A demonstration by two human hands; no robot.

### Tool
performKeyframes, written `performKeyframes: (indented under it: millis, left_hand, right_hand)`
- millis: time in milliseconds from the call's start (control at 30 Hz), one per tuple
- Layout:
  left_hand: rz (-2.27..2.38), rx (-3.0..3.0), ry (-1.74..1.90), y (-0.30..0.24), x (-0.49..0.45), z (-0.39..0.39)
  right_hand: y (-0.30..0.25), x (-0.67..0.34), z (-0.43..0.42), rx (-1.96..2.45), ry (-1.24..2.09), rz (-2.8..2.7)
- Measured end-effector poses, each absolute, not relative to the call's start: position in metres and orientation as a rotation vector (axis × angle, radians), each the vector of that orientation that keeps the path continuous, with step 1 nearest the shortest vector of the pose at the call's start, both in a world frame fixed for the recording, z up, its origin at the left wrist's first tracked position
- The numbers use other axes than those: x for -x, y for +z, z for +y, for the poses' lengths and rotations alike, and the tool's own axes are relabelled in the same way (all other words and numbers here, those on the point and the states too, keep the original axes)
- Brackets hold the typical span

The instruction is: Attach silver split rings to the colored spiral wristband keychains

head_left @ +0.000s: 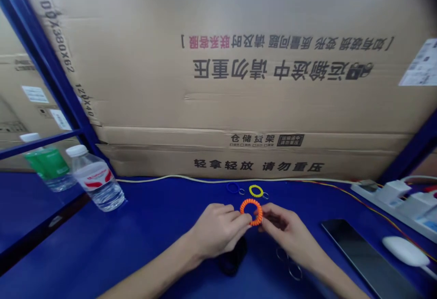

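Note:
An orange spiral coil wristband (242,205) is held up off the blue surface between my two hands. My left hand (220,228) pinches its lower left side, fingers closed. On its right side, the thumb and fingertips of my right hand (285,228) close on the band; whether a ring sits between those fingers is hidden. Behind lie a yellow coil wristband (256,191) and a dark blue one (233,188), each with a small metal ring. Below my left hand rests a black bundle (234,258), partly covered. Loose metal rings (294,270) lie under my right hand.
A phone (365,253) and a white mouse-like device (405,250) lie at the right, near a power strip (399,203) with plugs. Two water bottles (97,180) stand at the left. A large cardboard box (239,112) walls off the back, with a thin cable (177,177) along its base.

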State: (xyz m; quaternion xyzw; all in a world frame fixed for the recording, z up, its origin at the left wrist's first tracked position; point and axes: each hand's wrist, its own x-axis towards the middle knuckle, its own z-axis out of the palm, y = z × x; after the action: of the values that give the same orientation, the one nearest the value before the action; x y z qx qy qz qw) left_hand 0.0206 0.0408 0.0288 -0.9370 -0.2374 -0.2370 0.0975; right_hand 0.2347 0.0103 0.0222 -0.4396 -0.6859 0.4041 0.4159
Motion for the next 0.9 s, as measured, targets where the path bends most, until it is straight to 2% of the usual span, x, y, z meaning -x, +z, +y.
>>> performKeyframes:
  millis: [100,167,233,367,433,567,633,700,800,900]
  left_hand:
    - [-0.721,2.821,-0.718,0.032,-0.016,0.03]
    - [-0.696,2.818,-0.712,0.033,-0.011,0.021]
    - [-0.645,2.786,-0.706,0.034,-0.006,0.012]
    - [-0.551,2.743,-0.73,0.032,0.002,0.004]
    - [-0.574,2.773,-0.719,0.03,0.004,0.004]
    - [-0.661,2.826,-0.687,0.025,0.006,0.007]
    - [-0.685,2.82,-0.73,0.026,0.007,0.008]
    - [-0.688,2.791,-0.81,0.029,0.008,0.008]
    - [-0.597,2.721,-0.89,0.034,0.008,0.006]
    - [-0.462,2.68,-0.872,0.035,0.006,0.003]
  right_hand:
    - [0.023,-0.235,0.004,1.203,0.668,-1.91]
    - [0.023,-0.234,0.001,1.248,0.56,-1.91]
    - [0.022,-0.231,0.002,1.33,0.698,-1.794]
    - [0.018,-0.221,0.003,1.433,1.375,-1.651]
    - [0.017,-0.218,0.0,1.389,1.169,-1.805]
    - [0.016,-0.219,-0.006,1.39,0.455,-2.145]
    - [0.016,-0.221,-0.009,1.427,0.261,-2.259]
    - [0.016,-0.221,-0.009,1.454,0.213,-2.283]
    - [0.013,-0.218,-0.006,1.499,0.471,-2.083]
    - [0.005,-0.215,0.003,1.498,1.072,-1.657]
